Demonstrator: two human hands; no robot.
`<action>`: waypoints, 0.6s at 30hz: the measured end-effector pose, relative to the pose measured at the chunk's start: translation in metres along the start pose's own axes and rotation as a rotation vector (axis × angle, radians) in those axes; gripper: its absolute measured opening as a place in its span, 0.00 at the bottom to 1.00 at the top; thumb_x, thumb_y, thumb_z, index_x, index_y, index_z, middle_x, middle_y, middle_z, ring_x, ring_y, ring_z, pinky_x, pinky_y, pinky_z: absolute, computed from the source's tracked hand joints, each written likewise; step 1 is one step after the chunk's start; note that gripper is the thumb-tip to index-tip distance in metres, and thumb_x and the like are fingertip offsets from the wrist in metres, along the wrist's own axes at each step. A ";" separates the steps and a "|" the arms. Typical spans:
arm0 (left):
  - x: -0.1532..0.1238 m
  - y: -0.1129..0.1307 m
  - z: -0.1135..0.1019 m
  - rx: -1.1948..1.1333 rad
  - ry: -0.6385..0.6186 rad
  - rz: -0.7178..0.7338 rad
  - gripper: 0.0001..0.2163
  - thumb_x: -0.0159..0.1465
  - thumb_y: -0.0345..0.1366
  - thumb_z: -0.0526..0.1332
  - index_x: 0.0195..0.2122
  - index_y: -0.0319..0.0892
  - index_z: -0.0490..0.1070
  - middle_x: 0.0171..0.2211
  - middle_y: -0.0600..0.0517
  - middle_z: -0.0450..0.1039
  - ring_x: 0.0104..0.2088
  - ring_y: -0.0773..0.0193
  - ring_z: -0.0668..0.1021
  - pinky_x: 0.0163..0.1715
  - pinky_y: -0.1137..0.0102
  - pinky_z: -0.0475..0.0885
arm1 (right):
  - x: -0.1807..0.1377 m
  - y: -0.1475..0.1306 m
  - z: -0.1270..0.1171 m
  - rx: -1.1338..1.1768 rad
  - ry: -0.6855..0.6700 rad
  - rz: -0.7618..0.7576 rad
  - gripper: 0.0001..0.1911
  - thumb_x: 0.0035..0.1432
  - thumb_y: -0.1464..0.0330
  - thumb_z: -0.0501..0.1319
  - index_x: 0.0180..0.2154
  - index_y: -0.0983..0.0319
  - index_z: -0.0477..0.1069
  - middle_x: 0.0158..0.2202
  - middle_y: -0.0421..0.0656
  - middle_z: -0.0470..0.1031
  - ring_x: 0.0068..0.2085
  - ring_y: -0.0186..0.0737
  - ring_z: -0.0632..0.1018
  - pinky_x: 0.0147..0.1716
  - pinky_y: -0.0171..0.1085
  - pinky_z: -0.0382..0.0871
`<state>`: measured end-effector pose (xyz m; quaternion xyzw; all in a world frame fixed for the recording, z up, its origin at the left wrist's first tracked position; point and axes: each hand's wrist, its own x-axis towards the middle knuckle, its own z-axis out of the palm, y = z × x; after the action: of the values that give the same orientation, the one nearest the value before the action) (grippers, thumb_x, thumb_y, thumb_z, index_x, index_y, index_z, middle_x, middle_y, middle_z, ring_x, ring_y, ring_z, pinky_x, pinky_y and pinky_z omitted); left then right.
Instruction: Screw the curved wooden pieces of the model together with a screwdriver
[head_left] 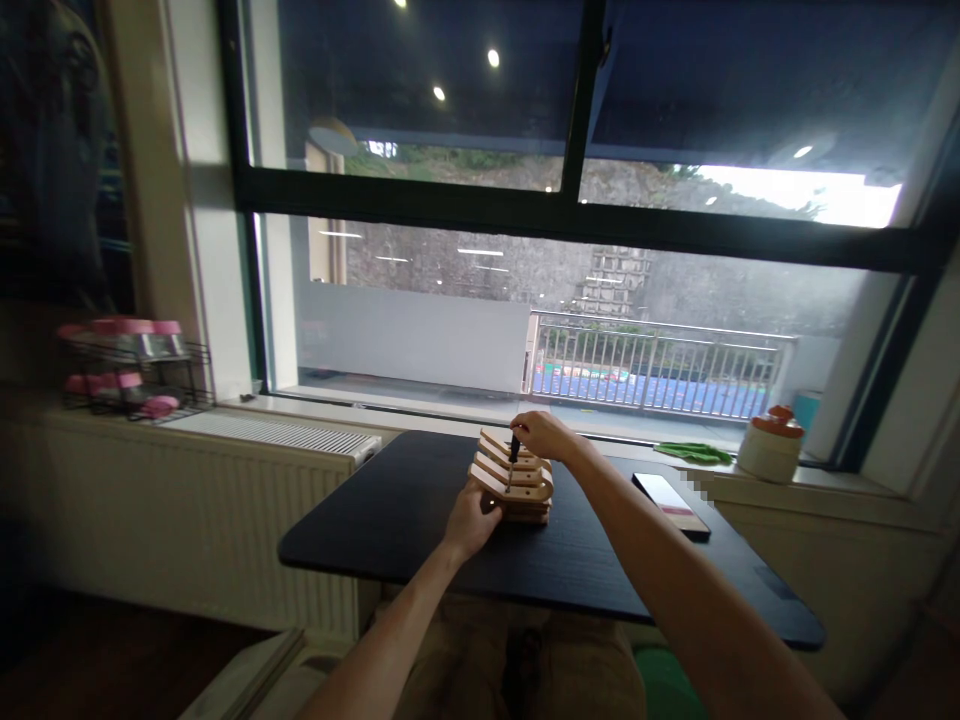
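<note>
The person's right hand [541,434] has its grip around a black-handled screwdriver [514,450], upright over a slatted wooden rack [531,492] on the black counter [390,505]; the left hand [472,520] grasps the rack's near-left side.

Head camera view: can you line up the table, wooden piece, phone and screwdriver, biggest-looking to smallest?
1. Table
2. Wooden piece
3. Phone
4. Screwdriver, thin and partly covered by fingers

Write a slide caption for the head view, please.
Right hand holds a screwdriver to a slatted wooden assembly; left hand grips it.
</note>
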<state>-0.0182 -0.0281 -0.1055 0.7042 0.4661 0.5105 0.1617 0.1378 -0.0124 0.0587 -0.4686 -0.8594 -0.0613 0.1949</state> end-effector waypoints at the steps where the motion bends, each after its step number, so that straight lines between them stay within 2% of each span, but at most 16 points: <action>1: 0.000 0.000 0.000 0.000 -0.003 0.001 0.16 0.51 0.28 0.60 0.43 0.40 0.68 0.45 0.48 0.70 0.47 0.62 0.71 0.48 0.68 0.65 | 0.000 0.000 0.000 -0.012 -0.003 0.011 0.16 0.58 0.68 0.49 0.40 0.62 0.74 0.37 0.45 0.76 0.36 0.36 0.74 0.34 0.29 0.60; 8: 0.000 0.000 -0.002 0.017 -0.007 0.029 0.16 0.51 0.29 0.60 0.42 0.40 0.69 0.45 0.48 0.70 0.47 0.62 0.71 0.49 0.68 0.64 | -0.002 0.005 -0.001 -0.027 0.001 0.015 0.16 0.56 0.67 0.49 0.34 0.63 0.75 0.30 0.45 0.76 0.29 0.33 0.72 0.27 0.29 0.58; 13: 0.000 -0.002 -0.002 0.033 -0.004 0.023 0.15 0.52 0.29 0.60 0.42 0.40 0.69 0.45 0.49 0.70 0.46 0.62 0.72 0.48 0.69 0.65 | -0.001 0.002 0.000 -0.041 0.018 0.076 0.16 0.55 0.65 0.50 0.34 0.63 0.75 0.30 0.44 0.76 0.29 0.35 0.72 0.27 0.30 0.57; 18: 0.000 -0.001 0.000 0.027 0.003 0.014 0.15 0.51 0.29 0.60 0.42 0.40 0.69 0.45 0.48 0.70 0.47 0.62 0.71 0.49 0.68 0.64 | -0.002 -0.002 0.001 0.025 0.023 0.081 0.16 0.54 0.65 0.51 0.39 0.59 0.74 0.33 0.42 0.76 0.32 0.34 0.72 0.30 0.30 0.59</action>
<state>-0.0188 -0.0275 -0.1063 0.7089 0.4683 0.5062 0.1480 0.1372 -0.0148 0.0576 -0.4997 -0.8383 -0.0481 0.2128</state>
